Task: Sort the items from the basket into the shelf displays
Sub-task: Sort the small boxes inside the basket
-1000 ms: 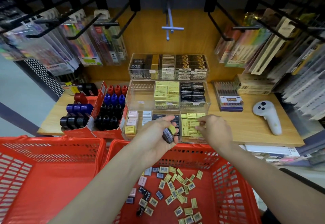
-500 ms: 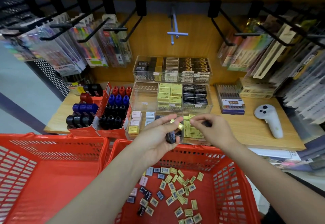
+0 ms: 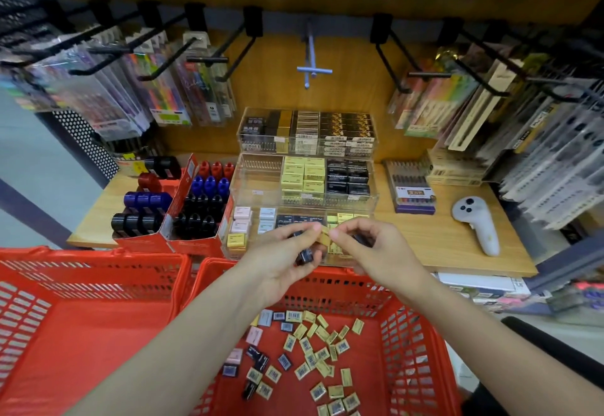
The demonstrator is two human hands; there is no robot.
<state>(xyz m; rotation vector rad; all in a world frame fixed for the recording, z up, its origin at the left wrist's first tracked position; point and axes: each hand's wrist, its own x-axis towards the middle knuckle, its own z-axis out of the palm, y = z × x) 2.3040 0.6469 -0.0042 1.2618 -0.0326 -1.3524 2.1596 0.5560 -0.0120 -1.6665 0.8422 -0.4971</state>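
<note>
From the head view, my left hand [image 3: 287, 253] is curled around several small packs; a dark pack [image 3: 305, 256] shows below its fingers, and its thumb and forefinger pinch a small yellow pack [image 3: 324, 235]. My right hand [image 3: 369, 245] meets it from the other side, fingertips pinching the same yellow pack, with something dark tucked under its curled fingers that I cannot identify. Both hands sit above the far rim of the right red basket [image 3: 408, 327], just in front of the lowest tier of the clear tiered display [image 3: 235, 193] on the wooden surface [image 3: 434, 239]. In that basket lie many loose small packs [image 3: 313, 353], mostly yellow, some dark and a few pink, scattered over the bottom. The display's middle tier holds yellow boxes [image 3: 304, 175] beside black boxes [image 3: 348, 178]; the lowest tier shows pink, white and yellow packs at its left. A second red basket [image 3: 81, 311] stands touching the first on the left. Red cartons of stamp-like bottles [image 3: 176, 206] stand left of the display, a white controller [image 3: 477, 224] lies to the right, and packaged pens hang on hooks [image 3: 183, 56] above.
</note>
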